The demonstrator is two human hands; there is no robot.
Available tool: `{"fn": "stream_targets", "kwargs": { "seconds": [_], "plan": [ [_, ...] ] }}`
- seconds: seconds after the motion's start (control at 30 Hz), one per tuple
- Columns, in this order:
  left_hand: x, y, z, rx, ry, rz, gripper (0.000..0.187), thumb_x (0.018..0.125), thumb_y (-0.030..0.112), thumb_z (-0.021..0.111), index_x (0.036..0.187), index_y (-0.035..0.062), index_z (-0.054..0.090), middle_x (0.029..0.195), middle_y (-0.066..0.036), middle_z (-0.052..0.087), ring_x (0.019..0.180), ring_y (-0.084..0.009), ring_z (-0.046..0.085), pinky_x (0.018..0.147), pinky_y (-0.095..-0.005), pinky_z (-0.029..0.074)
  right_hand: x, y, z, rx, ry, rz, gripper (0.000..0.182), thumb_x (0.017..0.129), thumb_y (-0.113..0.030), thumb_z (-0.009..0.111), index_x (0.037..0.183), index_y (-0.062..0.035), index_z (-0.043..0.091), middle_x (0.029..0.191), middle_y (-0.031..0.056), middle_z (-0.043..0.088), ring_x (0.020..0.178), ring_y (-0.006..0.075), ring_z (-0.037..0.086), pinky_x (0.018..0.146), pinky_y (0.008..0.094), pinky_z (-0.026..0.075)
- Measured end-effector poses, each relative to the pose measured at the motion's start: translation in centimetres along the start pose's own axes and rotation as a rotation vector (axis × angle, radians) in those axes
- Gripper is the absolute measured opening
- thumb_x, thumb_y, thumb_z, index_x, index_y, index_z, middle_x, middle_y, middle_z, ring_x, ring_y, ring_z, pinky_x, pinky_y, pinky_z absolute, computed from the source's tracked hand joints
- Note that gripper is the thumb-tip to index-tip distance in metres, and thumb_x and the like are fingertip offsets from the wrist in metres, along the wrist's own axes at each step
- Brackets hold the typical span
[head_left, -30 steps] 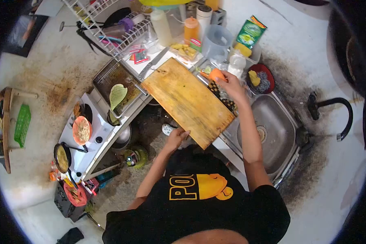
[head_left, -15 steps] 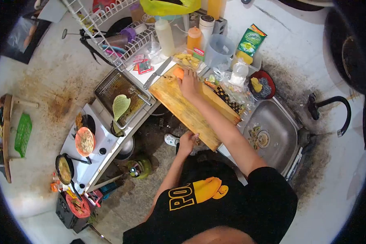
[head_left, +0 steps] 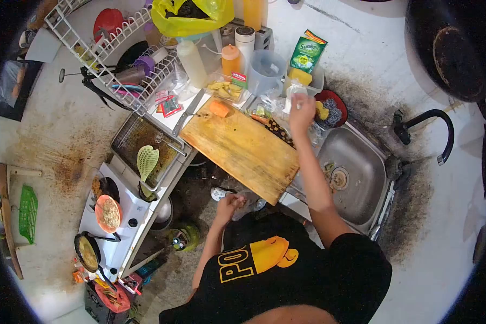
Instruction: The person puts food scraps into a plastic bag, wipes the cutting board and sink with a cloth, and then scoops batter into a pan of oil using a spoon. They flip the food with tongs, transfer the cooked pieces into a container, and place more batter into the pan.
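board point(head_left: 242, 148) flat on worktop, carrot piece point(head_left: 219, 108) at its far corner, uncut | right hand point(head_left: 302, 109) fingers closing on plastic bags point(head_left: 278, 102) by sink | left hand point(head_left: 229, 205) low, fingers curled, empty far as I can tell

One wooden cutting board point(head_left: 242, 149) is lying on the worktop point(head_left: 170, 116), one orange carrot piece point(head_left: 219, 108) and one knife point(head_left: 188, 112) are resting beside it, and two hands, left hand point(head_left: 229, 206) and right hand point(head_left: 302, 109), are showing.
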State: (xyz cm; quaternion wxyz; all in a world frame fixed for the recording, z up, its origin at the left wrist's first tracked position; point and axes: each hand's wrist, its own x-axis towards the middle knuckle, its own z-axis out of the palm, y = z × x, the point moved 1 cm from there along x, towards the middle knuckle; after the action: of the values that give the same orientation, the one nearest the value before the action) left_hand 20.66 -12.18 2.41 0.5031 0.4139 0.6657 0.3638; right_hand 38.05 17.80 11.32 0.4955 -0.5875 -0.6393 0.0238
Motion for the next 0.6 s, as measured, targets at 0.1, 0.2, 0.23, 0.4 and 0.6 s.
{"fn": "stream_targets", "kwargs": {
  "seconds": [0.1, 0.2, 0.23, 0.4, 0.6],
  "plan": [
    [-0.6, -1.7, -0.3, 0.012, 0.017, -0.046, 0.039, 0.084, 0.035, 0.06, 0.089, -0.0029, 0.064, 0.071, -0.01, 0.062, 0.065, -0.0147, 0.054, 0.061, -0.0308, 0.043, 1.3, 2.9, 0.7, -0.103, 0.069, 0.038, 0.035, 0.07, -0.015, 0.071, 0.1, -0.005, 0.057, 0.094, 0.0187, 0.056, 0.084, 0.0332, 0.056, 0.078, 0.0402, 0.042],
    [-0.5, -1.7, -0.6, 0.169, 0.017, -0.022, 0.033, 0.083, 0.032, 0.059, 0.09, -0.0003, 0.066, 0.075, -0.014, 0.065, 0.071, -0.0236, 0.063, 0.065, -0.0331, 0.046, 1.1, 5.1, 3.1, -0.089, 0.106, 0.153, 0.036, 0.069, -0.009, 0.069, 0.101, -0.0021, 0.054, 0.096, 0.019, 0.056, 0.085, 0.0343, 0.055, 0.078, 0.0396, 0.043],
    [-0.7, -0.6, -0.7, 0.152, 0.015, -0.036, 0.034, 0.083, 0.032, 0.059, 0.09, -0.0004, 0.066, 0.076, -0.016, 0.064, 0.073, -0.0254, 0.062, 0.066, -0.0344, 0.046, 1.1, 4.5, 3.1, -0.047, 0.139, 0.249, 0.035, 0.068, -0.005, 0.067, 0.1, -0.0002, 0.054, 0.096, 0.0184, 0.056, 0.086, 0.0349, 0.056, 0.077, 0.0388, 0.043],
    [-0.5, -0.8, -0.6, 0.163, 0.053, -0.022, 0.035, 0.084, 0.033, 0.058, 0.091, 0.0, 0.066, 0.08, -0.016, 0.064, 0.074, -0.027, 0.062, 0.065, -0.036, 0.045, 1.1, 3.4, 1.4, 0.151, 0.059, 0.228, 0.022, 0.064, 0.007, 0.061, 0.084, -0.0028, 0.064, 0.074, 0.0163, 0.063, 0.072, 0.0297, 0.062, 0.064, 0.0358, 0.047],
    [-2.1, -2.4, -0.2, 0.011, 0.084, -0.01, 0.031, 0.085, 0.031, 0.057, 0.09, 0.0025, 0.067, 0.07, -0.012, 0.064, 0.062, -0.0187, 0.058, 0.059, -0.0335, 0.044, 2.6, -1.3, 0.8, 0.139, -0.035, 0.026, 0.015, 0.068, 0.001, 0.064, 0.082, 0.0005, 0.065, 0.069, 0.0201, 0.062, 0.065, 0.0312, 0.062, 0.06, 0.0368, 0.046]
  ]
}}
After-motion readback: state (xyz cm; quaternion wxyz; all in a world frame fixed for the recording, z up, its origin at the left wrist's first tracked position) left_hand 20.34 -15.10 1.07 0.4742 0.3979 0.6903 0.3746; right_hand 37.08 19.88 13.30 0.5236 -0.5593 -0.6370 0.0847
